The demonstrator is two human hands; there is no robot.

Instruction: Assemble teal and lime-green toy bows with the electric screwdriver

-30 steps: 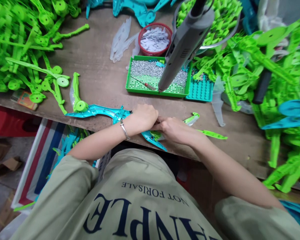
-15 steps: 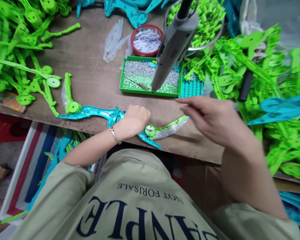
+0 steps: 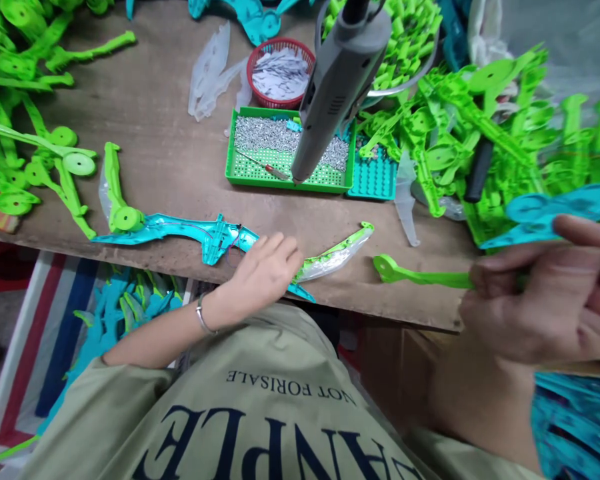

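Left hand point(image 3: 263, 270) rests flat with fingers loose; right hand point(image 3: 540, 300) is raised, fingers pinched.

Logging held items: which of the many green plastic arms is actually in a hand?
The green arm pinched in the right hand, held above the table edge; the others lie in piles.

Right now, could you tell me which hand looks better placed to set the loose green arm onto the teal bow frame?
Probably the right hand: it grips the green arm, while the left hand rests on the teal bow frame.

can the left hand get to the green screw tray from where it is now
Probably yes: the left hand rests on the teal bow piece, and bare table lies between it and the green screw tray. Only the hanging screwdriver crowds the tray's right half.
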